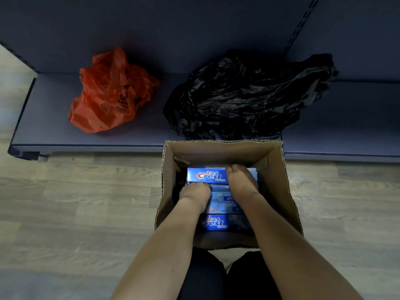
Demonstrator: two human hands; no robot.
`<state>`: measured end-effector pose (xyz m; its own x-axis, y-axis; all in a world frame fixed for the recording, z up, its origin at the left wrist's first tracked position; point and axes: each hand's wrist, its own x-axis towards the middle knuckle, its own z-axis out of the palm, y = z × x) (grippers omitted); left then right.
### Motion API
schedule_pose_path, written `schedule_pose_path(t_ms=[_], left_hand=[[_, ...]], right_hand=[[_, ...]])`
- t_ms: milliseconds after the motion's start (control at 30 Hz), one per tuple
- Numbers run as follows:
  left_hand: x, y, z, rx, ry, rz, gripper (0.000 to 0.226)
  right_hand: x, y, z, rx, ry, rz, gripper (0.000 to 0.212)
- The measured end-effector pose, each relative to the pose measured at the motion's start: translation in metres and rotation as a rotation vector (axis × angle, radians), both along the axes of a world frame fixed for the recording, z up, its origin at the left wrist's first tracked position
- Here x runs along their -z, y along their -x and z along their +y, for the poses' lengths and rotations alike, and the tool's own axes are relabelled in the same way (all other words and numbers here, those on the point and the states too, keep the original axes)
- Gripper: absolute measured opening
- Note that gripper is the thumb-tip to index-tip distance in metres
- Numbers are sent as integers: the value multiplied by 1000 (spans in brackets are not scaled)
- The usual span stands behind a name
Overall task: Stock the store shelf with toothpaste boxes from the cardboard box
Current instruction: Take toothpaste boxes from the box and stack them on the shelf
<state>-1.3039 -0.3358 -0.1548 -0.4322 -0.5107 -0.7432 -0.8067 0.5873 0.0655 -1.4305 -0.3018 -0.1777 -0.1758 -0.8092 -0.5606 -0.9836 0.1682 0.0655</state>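
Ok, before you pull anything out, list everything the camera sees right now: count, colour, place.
Cardboard box: one, brown, open, on the floor against the shelf front.
Toothpaste boxes: several, blue, inside the cardboard box; exact count hidden by the hands.
Shelf: one, dark blue-grey, low, behind the cardboard box.
Red bag: one, crumpled, on the shelf, left.
Black bag: one, crumpled, on the shelf, right of the red bag.
Floor: wood-look, grey-brown.
Left hand: in the cardboard box, on the toothpaste boxes.
Right hand: same, farther back.
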Motion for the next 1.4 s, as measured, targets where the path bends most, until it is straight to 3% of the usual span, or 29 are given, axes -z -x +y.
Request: schedule_pose_path(t_ms=[267, 467, 500, 600, 667, 867, 1000, 1100, 1267, 1400], left_hand=[[4, 13, 1, 332, 103, -41, 35], [-21, -3, 14, 279, 93, -46, 30], [-30, -8, 20, 294, 165, -32, 28], [-82, -17, 35, 343, 297, -77, 30], [-115, -21, 43, 325, 224, -103, 43], [-248, -40, 36, 229, 378, 99, 65], [-342, -49, 25, 170, 540, 239, 41], [-416, -55, 19, 174, 633, 289, 40], [-503, -74, 14, 213, 721, 396, 61], [-569, -74, 4, 283, 865, 503, 56]], right_hand=[[-4, 5, 8, -19, 76, 26, 58], [-34, 0, 28, 10, 202, 26, 60], [-44, -4, 33, 10, 239, 41, 59], [-83, -12, 41, 33, 339, 107, 66], [-117, -13, 43, 37, 442, 88, 64], [-267, -2, 53, 69, 565, 108, 63], [-373, 10, 51, 102, 595, 133, 73], [-444, 14, 52, 99, 651, 150, 69], [-530, 20, 62, 26, 770, 198, 68], [-585, 34, 58, -7, 880, 262, 66]])
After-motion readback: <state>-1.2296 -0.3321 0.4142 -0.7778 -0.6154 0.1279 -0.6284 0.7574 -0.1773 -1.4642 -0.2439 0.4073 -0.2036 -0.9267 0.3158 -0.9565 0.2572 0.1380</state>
